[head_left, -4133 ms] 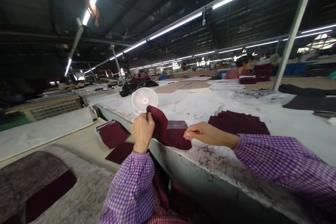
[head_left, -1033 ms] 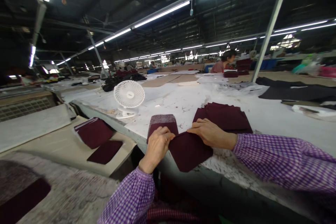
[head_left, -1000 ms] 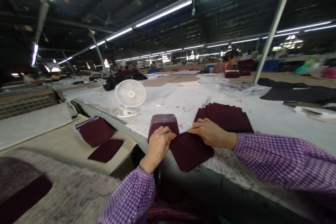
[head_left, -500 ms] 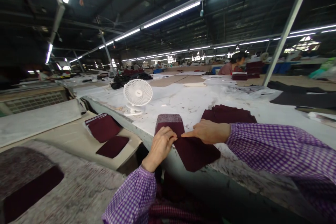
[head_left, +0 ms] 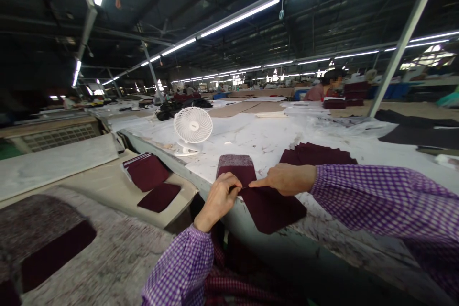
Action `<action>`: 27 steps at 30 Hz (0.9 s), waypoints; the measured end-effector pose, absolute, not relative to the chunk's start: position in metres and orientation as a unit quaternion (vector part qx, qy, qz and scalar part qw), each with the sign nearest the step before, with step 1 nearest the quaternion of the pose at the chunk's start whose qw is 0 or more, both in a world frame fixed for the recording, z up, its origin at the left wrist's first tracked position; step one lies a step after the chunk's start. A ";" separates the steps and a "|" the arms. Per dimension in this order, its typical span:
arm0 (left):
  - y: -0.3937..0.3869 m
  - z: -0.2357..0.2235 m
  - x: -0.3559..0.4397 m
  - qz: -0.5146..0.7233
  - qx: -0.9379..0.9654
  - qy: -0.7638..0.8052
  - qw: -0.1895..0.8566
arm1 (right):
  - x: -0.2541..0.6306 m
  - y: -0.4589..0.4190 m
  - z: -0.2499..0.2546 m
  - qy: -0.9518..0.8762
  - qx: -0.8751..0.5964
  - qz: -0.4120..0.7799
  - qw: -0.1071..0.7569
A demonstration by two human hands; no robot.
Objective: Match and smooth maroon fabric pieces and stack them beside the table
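Note:
My left hand [head_left: 219, 200] pinches the edge of a maroon fabric piece [head_left: 274, 211] between thumb and fingertips. From the right, my right hand [head_left: 291, 180] lies along the top of that same piece, index finger stretched towards the pinch, its other fingers curled and partly hidden at the cloth. The piece slants down over the table's front edge. Just behind it, another maroon piece with a speckled grey band [head_left: 234, 160] lies flat on the table [head_left: 254, 135]. A fanned stack of maroon pieces [head_left: 319, 154] rests beyond my right wrist.
A white fan [head_left: 193, 125] stands at the table's left edge. On a lower beige surface to the left are maroon pieces [head_left: 147, 173]. Nearer lies a speckled covering with a dark maroon panel [head_left: 57, 256]. A person [head_left: 317, 92] sits far back at right.
The view has turned slightly left, so the surroundings sit farther right. Both hands keep nearly the same hold on the fabric edge, their fingertips slightly closer to each other.

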State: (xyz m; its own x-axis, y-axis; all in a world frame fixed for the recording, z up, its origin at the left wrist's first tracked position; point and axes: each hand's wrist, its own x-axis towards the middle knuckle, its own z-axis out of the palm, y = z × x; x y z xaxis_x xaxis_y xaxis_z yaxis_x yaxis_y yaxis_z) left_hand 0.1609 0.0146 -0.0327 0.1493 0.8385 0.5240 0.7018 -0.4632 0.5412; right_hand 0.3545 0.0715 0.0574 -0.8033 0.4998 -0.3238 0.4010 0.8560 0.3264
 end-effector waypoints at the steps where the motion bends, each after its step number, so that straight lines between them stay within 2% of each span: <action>1: 0.014 -0.033 0.162 0.399 0.757 0.512 0.074 | 0.355 0.073 0.058 0.945 0.232 0.118 0.197; 7: 0.012 -0.037 0.161 0.370 0.773 0.515 0.031 | 0.352 0.075 0.058 0.953 0.202 0.113 0.194; 12: 0.011 -0.042 0.155 0.429 0.740 0.514 0.063 | 0.349 0.068 0.055 0.946 0.191 0.150 0.214; 16: 0.007 -0.047 0.155 0.440 0.745 0.499 0.043 | 0.357 0.069 0.043 0.958 0.191 0.163 0.141; 21: -0.001 -0.043 0.160 0.355 0.787 0.504 -0.010 | 0.375 0.082 0.026 0.965 0.202 0.155 0.068; 27: -0.001 -0.041 0.158 0.352 0.793 0.498 -0.005 | 0.395 0.101 0.028 0.967 0.250 0.042 0.034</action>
State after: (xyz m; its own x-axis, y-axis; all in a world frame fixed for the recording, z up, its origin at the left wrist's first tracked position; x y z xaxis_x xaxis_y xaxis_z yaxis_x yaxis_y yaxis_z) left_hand 0.1577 -0.0013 -0.0414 0.2573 0.7853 0.5631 0.7927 -0.5048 0.3418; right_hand 0.3948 0.1009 0.0279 -0.8730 0.4856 -0.0455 0.4798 0.8719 0.0977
